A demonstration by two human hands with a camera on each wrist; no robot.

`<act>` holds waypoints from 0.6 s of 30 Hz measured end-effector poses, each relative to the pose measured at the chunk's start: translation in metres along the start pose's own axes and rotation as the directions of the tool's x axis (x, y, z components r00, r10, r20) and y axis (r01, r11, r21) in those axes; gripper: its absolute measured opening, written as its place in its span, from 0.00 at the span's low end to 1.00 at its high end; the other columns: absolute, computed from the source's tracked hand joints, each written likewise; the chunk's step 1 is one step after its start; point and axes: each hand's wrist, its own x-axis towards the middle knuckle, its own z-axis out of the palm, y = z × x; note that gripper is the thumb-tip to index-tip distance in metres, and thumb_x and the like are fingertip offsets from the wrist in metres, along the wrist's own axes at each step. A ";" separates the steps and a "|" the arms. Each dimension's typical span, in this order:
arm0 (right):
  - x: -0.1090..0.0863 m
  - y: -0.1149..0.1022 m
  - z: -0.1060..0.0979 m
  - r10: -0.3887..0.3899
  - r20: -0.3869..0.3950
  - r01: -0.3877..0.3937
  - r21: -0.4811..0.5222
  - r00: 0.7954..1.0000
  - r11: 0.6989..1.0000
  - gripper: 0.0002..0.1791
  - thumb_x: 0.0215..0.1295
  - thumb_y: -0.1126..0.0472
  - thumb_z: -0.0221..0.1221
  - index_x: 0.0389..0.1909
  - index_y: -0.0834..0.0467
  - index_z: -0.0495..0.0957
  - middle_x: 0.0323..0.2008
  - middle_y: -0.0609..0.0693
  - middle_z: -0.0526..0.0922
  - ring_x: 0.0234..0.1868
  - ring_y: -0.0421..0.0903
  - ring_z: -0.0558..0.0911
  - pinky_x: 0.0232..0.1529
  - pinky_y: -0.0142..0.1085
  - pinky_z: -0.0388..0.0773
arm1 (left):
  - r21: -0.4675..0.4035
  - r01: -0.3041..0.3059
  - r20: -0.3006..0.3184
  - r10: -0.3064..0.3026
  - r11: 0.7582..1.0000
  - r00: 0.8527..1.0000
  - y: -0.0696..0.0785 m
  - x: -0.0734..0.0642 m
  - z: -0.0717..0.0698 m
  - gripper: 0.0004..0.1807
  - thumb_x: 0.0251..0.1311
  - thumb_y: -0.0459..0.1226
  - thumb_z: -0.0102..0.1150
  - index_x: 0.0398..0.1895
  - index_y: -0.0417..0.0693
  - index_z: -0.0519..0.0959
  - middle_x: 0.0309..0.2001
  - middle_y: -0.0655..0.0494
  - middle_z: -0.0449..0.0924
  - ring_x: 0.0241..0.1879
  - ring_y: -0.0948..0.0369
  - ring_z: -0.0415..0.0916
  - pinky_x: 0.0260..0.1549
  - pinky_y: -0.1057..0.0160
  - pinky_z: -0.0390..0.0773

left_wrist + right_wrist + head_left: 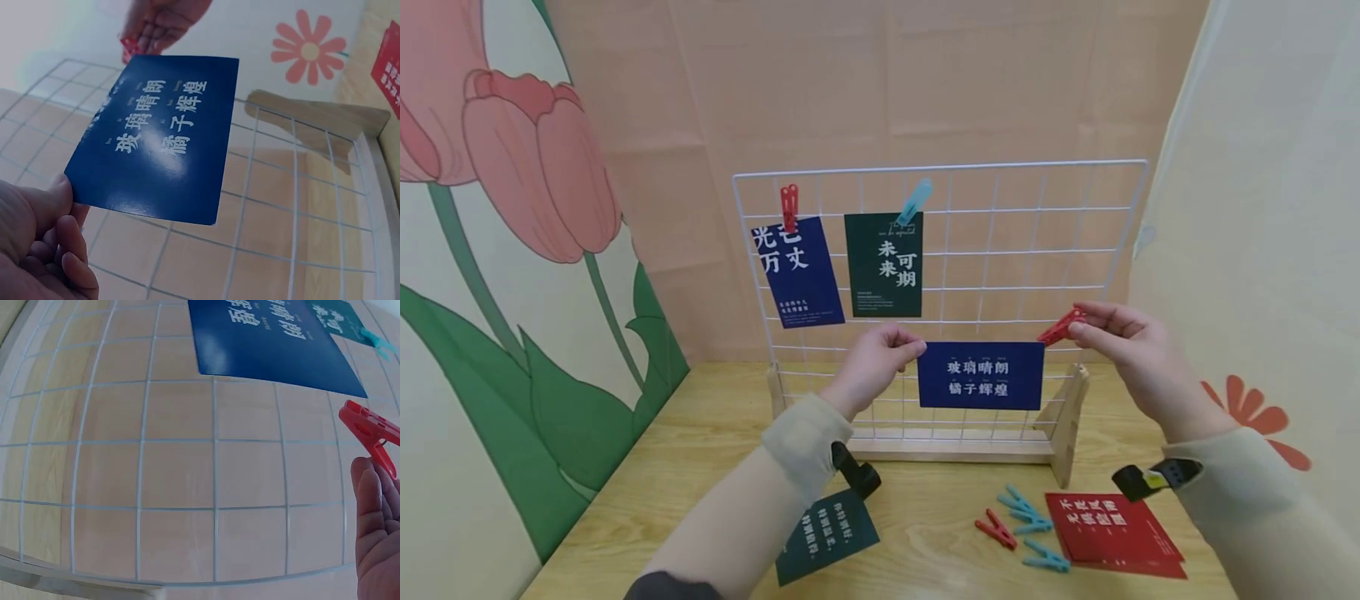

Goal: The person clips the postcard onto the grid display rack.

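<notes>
A blue card (981, 376) with white characters is pinched at its upper left corner by my left hand (874, 364), level in front of the white wire grid (970, 289). Between thumb and fingers of my right hand (1131, 350) is a red clothespin (1060, 326), its tip close to the card's upper right corner. The right wrist view shows the clothespin (373, 432) just off the card's edge (275, 347). Higher on the grid hang a blue card (801, 283) under a red clothespin (789, 208) and a green card (880, 275) under a light blue clothespin (916, 200).
The grid stands in a wooden base (955, 451) on a wood-grain table (700, 467). In front lie light blue clothespins (1047, 557), another red clothespin (997, 530), red cards (1112, 533) and a dark green card (831, 537) partly behind my left forearm.
</notes>
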 end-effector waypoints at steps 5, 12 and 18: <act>0.007 -0.011 -0.002 0.002 -0.044 -0.003 -0.025 0.999 1.000 0.12 0.67 0.67 0.58 0.50 0.56 0.79 0.38 0.44 0.83 0.38 0.38 0.80 0.46 0.21 0.71 | -0.018 -0.039 -0.045 0.038 0.999 0.998 0.017 0.005 -0.002 0.05 0.65 0.43 0.59 0.36 0.54 0.81 0.38 0.58 0.79 0.37 0.56 0.73 0.38 0.59 0.75; 0.019 -0.025 -0.006 -0.076 -0.079 0.080 0.045 0.994 0.996 0.11 0.66 0.70 0.57 0.47 0.58 0.81 0.38 0.46 0.84 0.37 0.39 0.80 0.45 0.24 0.73 | 0.001 -0.097 -0.125 0.096 0.995 0.988 0.034 0.016 -0.004 0.04 0.64 0.44 0.60 0.34 0.56 0.81 0.32 0.57 0.79 0.30 0.59 0.71 0.31 0.61 0.73; 0.032 -0.041 -0.013 -0.150 -0.123 0.162 0.094 0.981 0.982 0.12 0.64 0.72 0.58 0.46 0.61 0.82 0.37 0.48 0.85 0.35 0.40 0.81 0.42 0.24 0.75 | 0.025 -0.124 -0.156 0.126 0.992 0.980 0.049 0.025 -0.006 0.05 0.63 0.43 0.61 0.35 0.54 0.81 0.33 0.58 0.79 0.31 0.60 0.71 0.30 0.63 0.72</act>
